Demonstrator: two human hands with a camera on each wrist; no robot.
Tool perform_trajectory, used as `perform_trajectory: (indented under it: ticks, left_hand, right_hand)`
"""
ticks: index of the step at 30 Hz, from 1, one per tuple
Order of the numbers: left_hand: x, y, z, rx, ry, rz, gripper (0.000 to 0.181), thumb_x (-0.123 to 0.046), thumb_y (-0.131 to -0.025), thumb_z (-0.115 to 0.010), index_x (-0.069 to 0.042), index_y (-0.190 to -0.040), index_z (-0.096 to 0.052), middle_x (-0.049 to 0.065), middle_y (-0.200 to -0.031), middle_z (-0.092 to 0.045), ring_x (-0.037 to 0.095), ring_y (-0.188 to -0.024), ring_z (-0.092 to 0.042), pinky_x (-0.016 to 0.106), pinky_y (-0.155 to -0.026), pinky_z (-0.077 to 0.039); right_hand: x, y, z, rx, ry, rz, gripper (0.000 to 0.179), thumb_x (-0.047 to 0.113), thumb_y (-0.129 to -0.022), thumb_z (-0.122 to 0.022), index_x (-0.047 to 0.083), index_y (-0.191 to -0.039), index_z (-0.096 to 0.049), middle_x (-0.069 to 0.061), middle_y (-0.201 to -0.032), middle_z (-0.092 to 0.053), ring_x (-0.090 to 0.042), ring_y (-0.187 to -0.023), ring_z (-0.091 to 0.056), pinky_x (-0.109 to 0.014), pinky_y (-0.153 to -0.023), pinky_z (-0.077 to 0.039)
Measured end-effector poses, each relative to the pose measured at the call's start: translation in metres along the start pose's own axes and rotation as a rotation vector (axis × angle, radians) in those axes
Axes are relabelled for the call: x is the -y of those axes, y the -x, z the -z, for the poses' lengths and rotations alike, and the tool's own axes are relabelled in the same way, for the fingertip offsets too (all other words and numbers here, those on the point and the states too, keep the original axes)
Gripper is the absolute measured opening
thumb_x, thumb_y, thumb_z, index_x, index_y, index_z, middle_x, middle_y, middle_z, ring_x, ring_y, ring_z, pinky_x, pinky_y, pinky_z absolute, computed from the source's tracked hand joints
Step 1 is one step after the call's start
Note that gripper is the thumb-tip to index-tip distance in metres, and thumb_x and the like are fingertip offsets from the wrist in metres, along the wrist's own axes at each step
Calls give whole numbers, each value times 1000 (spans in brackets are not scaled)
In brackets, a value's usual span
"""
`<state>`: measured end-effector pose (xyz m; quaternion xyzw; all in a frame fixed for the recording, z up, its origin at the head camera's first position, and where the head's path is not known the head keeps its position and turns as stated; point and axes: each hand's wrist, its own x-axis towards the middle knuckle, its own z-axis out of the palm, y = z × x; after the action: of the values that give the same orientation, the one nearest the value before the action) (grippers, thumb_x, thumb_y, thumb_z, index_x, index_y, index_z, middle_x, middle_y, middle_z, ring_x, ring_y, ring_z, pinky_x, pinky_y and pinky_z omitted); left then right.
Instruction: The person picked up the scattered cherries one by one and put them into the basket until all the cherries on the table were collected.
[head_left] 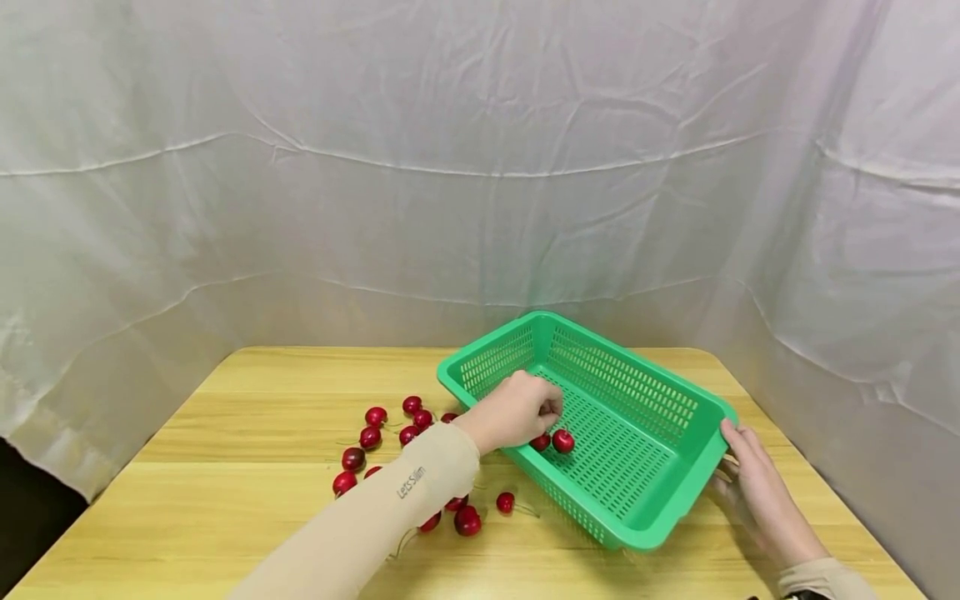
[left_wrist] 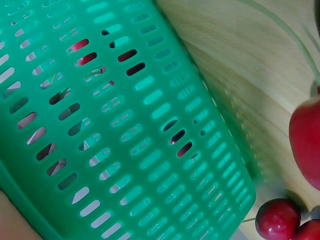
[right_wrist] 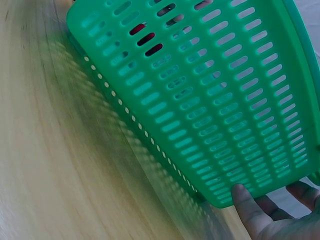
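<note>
A green slotted plastic basket point(head_left: 678, 500) stands at an angle over the wooden table. My left hand point(head_left: 521, 410) reaches over its near left wall, fingers curled; whether they pinch a cherry or its stem is hidden. Just below those fingers, a red cherry point(head_left: 563, 441) and a partly covered one point(head_left: 540, 442) show inside the basket. My right hand point(head_left: 757, 483) grips the basket's right end, fingers at the rim. In the right wrist view, the thumb point(right_wrist: 242, 200) touches the slotted wall point(right_wrist: 165, 117). Red fruit point(left_wrist: 185, 149) shows through the slots in the left wrist view.
Several loose cherries point(head_left: 371, 437) with stems lie on the table point(head_left: 225, 467) left of the basket, some partly behind the left forearm. One cherry point(head_left: 506, 502) lies close to the basket's near wall. Pale cloth point(head_left: 375, 225) hangs behind the table and along its sides.
</note>
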<state>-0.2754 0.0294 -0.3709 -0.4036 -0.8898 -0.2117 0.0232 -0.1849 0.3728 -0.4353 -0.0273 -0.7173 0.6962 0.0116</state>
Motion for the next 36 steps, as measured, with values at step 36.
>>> perform_trajectory:
  ticks: [36]
  left_hand:
    - [-3,27,49,-153,51,-113,6,-11,-103,-73,-9,-104,-79,2,-97,-81,11,-86,-74,22,-80,-61]
  right_hand:
    - [-6,0,3,29,-62,74,30,40,-118,-33,16,-135,-37,13,-122,-53,0,-110,-63,-17,-91,-57]
